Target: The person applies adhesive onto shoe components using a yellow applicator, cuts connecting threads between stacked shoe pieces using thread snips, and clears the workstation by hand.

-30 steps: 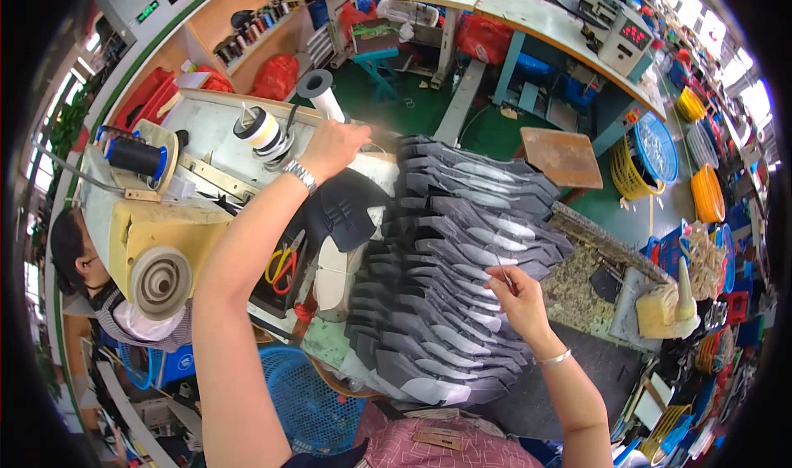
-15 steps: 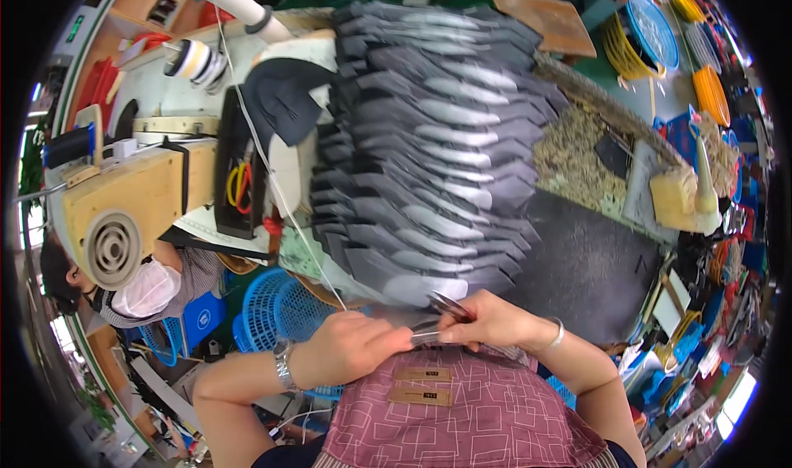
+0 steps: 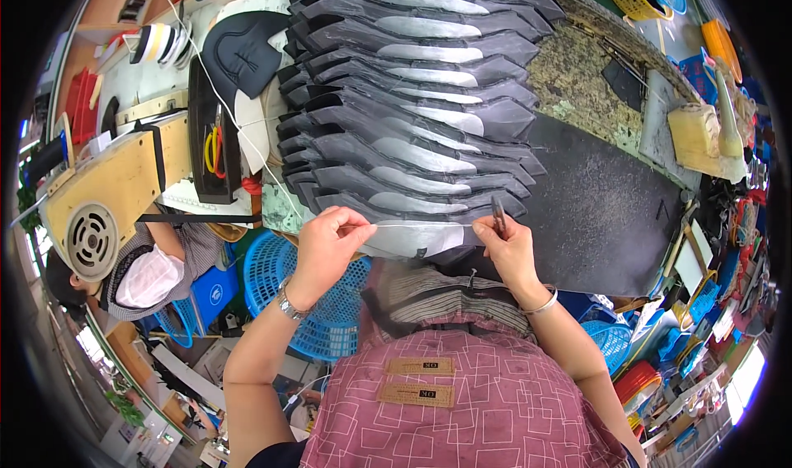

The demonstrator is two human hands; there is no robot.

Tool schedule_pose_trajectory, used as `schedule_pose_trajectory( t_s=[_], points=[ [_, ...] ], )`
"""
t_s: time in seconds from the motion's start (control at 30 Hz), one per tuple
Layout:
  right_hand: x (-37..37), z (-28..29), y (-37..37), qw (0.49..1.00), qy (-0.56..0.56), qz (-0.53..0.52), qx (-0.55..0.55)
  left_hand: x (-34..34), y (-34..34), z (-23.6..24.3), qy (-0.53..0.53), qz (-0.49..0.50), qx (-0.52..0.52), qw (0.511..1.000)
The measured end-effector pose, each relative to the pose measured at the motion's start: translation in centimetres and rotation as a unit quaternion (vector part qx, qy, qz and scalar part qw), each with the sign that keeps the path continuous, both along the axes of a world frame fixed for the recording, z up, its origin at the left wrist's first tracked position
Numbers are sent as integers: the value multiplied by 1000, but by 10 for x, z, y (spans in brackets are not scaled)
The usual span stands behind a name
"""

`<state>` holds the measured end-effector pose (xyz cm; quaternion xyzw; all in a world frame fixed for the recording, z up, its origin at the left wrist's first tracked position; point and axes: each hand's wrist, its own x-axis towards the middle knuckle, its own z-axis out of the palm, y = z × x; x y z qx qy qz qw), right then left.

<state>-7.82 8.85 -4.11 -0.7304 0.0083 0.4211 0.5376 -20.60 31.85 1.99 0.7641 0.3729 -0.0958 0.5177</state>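
A thin white cord is stretched between my hands, just over the near edge of a row of overlapping dark grey and pale grey cut pieces. My left hand pinches the cord between thumb and fingers. From there the cord also runs up and left toward a spool at the back. My right hand is closed on the cord's other end and also holds a small dark cutting tool, like thread snips, pointing up. Its blades are partly hidden by my fingers.
A black mat lies right of the pieces. On the left are a black tray with scissors, a dark curved piece and a wooden machine. Blue baskets stand below the table edge. Another person sits at left.
Both hands have moved up and away from my apron to over the nearest pieces. They are farther apart, with a longer stretch of cord between them. The view has shifted too.
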Motion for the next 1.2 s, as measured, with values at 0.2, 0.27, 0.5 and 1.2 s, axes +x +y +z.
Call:
schedule_pose_trajectory(
  t_s=[0.2,0.27,0.5,1.2],
  points=[
    [-5,-13,8,982,-177,25,-60,-6,17,-17,-47,-93,149,983],
    [-7,-30,12,966,-242,40,-77,-4,21,-20,-78,-104,162,978],
    [11,-39,-5,833,-495,152,-195,10,29,-29,-16,-96,144,985],
    [-11,22,116,736,-584,343,-18,-3,58,-14,-79,-240,315,915]
  ],
)
